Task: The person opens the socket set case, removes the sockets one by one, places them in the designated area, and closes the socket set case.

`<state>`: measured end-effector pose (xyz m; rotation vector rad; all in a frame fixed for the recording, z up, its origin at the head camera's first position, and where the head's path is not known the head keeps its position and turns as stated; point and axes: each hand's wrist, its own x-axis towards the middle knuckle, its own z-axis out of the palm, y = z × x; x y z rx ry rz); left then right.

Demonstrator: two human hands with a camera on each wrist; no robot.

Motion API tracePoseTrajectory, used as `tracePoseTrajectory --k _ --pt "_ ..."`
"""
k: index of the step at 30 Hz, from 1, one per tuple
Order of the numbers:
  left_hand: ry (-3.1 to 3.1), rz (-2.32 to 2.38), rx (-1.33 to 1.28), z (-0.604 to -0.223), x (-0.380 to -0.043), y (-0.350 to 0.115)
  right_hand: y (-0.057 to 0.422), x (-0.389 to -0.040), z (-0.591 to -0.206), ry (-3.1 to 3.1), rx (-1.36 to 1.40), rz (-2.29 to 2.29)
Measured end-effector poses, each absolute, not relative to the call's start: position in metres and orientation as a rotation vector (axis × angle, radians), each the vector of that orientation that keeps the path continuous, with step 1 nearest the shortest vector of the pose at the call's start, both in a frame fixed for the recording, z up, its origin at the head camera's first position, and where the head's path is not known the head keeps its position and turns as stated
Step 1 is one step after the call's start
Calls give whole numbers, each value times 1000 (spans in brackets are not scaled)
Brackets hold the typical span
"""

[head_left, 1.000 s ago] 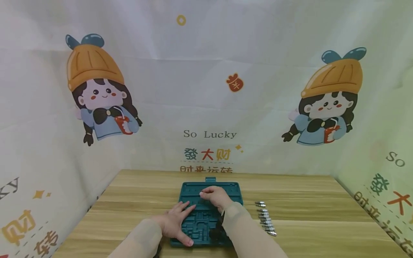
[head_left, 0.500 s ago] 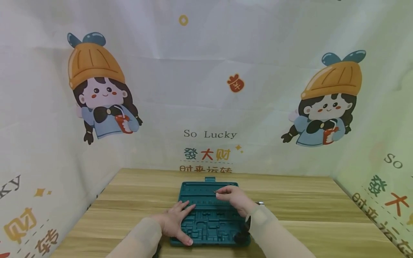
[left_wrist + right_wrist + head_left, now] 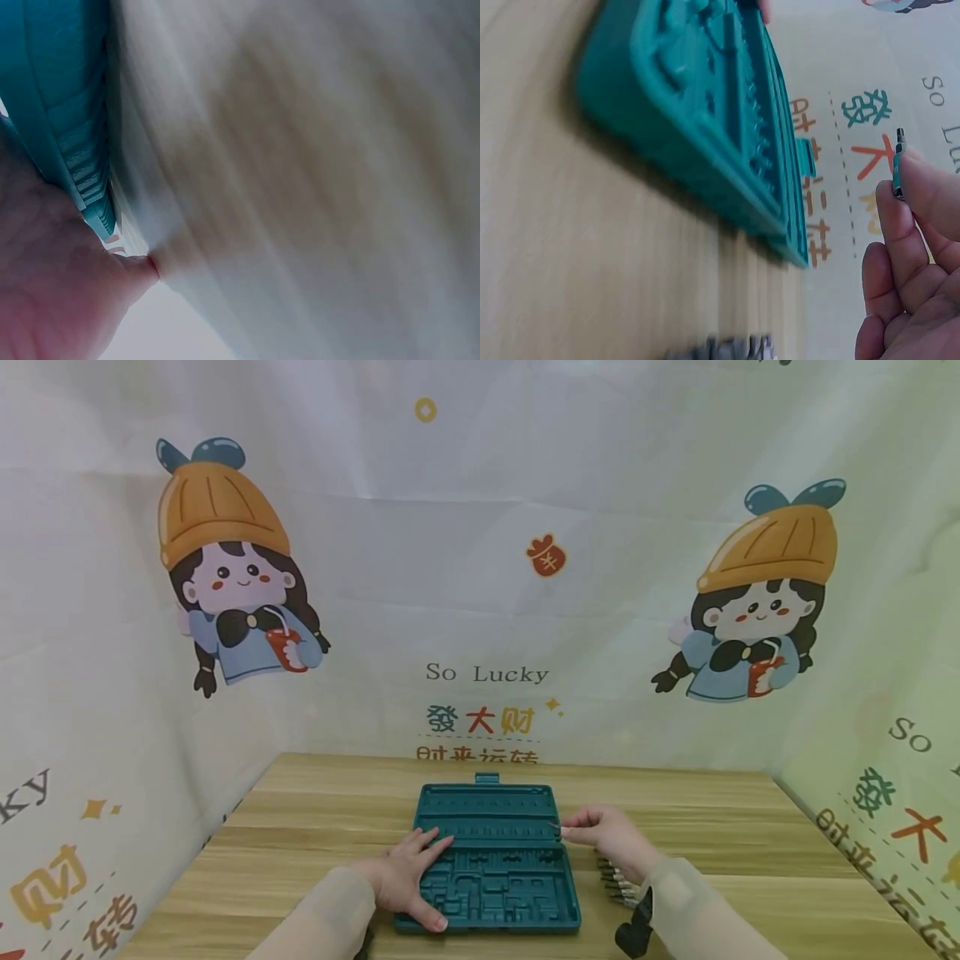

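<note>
A teal plastic tool case (image 3: 517, 906) lies unfolded on the table, its moulded slots facing up. My left hand (image 3: 401, 877) rests on its left side with the fingers spread; in the left wrist view the palm (image 3: 52, 277) lies against the case's edge. Just off the right side of the case, my right hand (image 3: 611, 839) pinches a small shiny metal bit socket (image 3: 899, 163) between thumb and forefinger, its narrow end sticking out. Below that hand a row of similar bit sockets (image 3: 617, 889) lies on the table, partly covered by the hand.
The wooden table (image 3: 322, 810) extends to both sides of the case. A latch (image 3: 487, 777) juts from the case's far edge. Behind the table hangs a printed cloth backdrop (image 3: 360, 568). A black strap piece (image 3: 633, 935) hangs at my right wrist.
My right hand has moved right, from over the far half of the case to beyond its right edge, carrying the bit socket. The left hand has stayed in place.
</note>
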<state>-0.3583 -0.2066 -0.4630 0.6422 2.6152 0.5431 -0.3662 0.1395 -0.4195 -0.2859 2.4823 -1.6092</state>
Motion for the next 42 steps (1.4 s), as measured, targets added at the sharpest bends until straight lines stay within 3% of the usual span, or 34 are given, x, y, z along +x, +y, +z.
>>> tracePoseTrajectory --k 13,23,30,42 --pt "2581 584 656 -454 -352 -203 187 -339 -434 2549 -269 -1522" --pt "2583 633 689 -470 -364 -213 211 -319 -447 2562 -222 -1476" --pt "2576 575 656 -453 -355 -204 217 -309 -454 2571 -261 -1446" --pt "2589 580 656 -461 -361 -206 212 -308 -461 2689 -185 -1405"
